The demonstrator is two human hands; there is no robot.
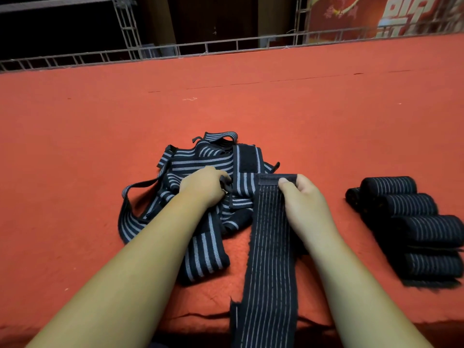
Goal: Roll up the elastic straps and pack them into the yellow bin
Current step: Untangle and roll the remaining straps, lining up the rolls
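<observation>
Left grip point(204, 188), right grip point(305, 204) on straps point(268, 234)

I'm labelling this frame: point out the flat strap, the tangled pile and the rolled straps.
Flat strap point(270, 247): head view, middle of its striped length.
Tangled pile point(200, 160): head view, striped band on top.
Rolled straps point(406, 204): head view, side of the second roll.
</observation>
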